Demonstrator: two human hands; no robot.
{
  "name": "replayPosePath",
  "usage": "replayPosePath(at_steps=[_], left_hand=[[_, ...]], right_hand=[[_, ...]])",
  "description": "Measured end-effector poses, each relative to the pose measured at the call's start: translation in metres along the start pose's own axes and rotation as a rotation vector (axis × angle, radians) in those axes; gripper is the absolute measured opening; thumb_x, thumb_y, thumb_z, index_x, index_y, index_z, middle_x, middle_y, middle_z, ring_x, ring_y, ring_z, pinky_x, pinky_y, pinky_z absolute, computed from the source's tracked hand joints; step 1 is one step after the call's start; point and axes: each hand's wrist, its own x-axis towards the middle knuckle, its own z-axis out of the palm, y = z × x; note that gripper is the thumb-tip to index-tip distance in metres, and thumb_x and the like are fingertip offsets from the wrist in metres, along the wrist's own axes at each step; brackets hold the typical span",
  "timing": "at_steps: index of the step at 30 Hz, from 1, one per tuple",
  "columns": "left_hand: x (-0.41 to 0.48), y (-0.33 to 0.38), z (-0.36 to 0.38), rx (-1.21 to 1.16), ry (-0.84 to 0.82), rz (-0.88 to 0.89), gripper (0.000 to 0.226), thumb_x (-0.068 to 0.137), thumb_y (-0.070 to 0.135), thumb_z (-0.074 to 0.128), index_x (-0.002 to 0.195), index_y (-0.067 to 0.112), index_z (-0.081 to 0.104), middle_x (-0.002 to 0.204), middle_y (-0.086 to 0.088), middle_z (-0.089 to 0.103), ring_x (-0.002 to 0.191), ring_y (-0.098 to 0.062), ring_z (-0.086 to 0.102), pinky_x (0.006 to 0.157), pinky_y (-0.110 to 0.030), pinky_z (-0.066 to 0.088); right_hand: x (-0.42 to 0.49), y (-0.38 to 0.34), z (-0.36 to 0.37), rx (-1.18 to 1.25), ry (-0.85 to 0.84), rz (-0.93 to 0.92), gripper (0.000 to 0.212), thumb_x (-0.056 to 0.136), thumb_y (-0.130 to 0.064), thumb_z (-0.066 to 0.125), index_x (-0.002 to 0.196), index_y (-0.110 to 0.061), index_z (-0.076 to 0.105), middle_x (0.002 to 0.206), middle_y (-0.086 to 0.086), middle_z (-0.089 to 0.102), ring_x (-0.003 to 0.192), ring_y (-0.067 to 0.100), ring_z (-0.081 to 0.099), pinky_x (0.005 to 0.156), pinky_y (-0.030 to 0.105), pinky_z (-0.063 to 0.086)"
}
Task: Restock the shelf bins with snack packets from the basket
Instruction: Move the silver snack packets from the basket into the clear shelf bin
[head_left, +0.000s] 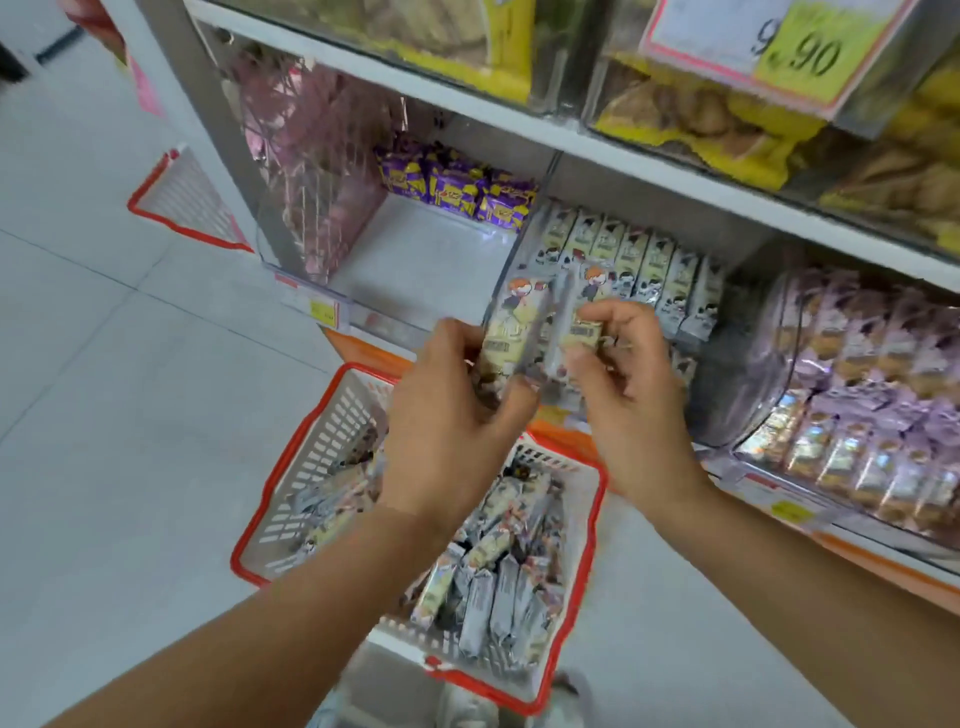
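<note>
My left hand grips a cream snack packet with a cartoon figure, held upright at the front of a clear shelf bin. My right hand pinches a second matching packet just right of it. That bin holds a row of the same cream packets standing upright. Below my hands sits the white basket with a red rim, holding several more packets.
The bin to the left has purple packets at its back and a bare floor in front. A curved clear bin of lilac packets is at the right. Yellow packs fill the upper shelf. Another basket lies on the floor at the left.
</note>
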Motion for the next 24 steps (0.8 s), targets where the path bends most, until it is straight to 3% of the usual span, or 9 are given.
replayPosePath(at_steps=[5,8,13,19,24], left_hand=[[0.060,0.028,0.051,0.440,-0.226,0.096,0.035,0.088,0.033,0.062,0.113,0.009,0.055,0.108,-0.010,0.066,0.103,-0.029,0.059,0.077,-0.031,0.036],[0.080,0.031,0.081,0.612,-0.266,0.097,0.031,0.092,0.029,0.058,0.111,0.005,0.053,0.111,-0.017,0.065,0.107,-0.036,0.058,0.074,-0.035,0.035],[0.096,0.009,0.117,0.798,-0.331,0.113,0.045,0.090,0.022,0.065,0.124,0.005,0.041,0.113,-0.018,0.065,0.108,-0.037,0.060,0.077,-0.038,0.042],[0.096,-0.013,0.108,0.902,-0.368,0.092,0.041,0.092,0.015,0.063,0.125,0.005,0.041,0.119,-0.021,0.058,0.109,-0.038,0.058,0.084,-0.039,0.044],[0.091,-0.015,0.099,0.898,-0.403,0.164,0.032,0.098,0.017,0.044,0.126,0.002,0.050,0.128,-0.021,0.046,0.114,-0.036,0.049,0.092,-0.038,0.039]], right_hand=[[0.046,0.042,-0.030,-0.180,0.071,0.153,0.017,0.095,-0.009,0.058,0.103,-0.023,0.053,0.087,0.001,0.053,0.078,0.017,0.051,0.066,0.025,0.041],[0.056,0.066,-0.034,-0.243,0.069,0.218,0.015,0.094,-0.003,0.058,0.105,-0.014,0.056,0.084,-0.015,0.048,0.081,0.010,0.049,0.070,0.017,0.039],[0.065,0.085,-0.036,-0.430,-0.050,0.310,0.027,0.092,-0.010,0.060,0.119,-0.012,0.057,0.103,0.002,0.058,0.092,0.019,0.053,0.086,0.035,0.047],[0.065,0.089,-0.035,-0.502,-0.063,0.292,0.026,0.094,-0.010,0.060,0.118,-0.016,0.056,0.100,-0.001,0.050,0.085,0.014,0.050,0.059,0.022,0.032],[0.069,0.090,-0.025,-0.480,-0.078,0.299,0.027,0.092,-0.006,0.063,0.116,-0.017,0.057,0.100,0.001,0.054,0.089,0.016,0.055,0.071,0.024,0.042]])
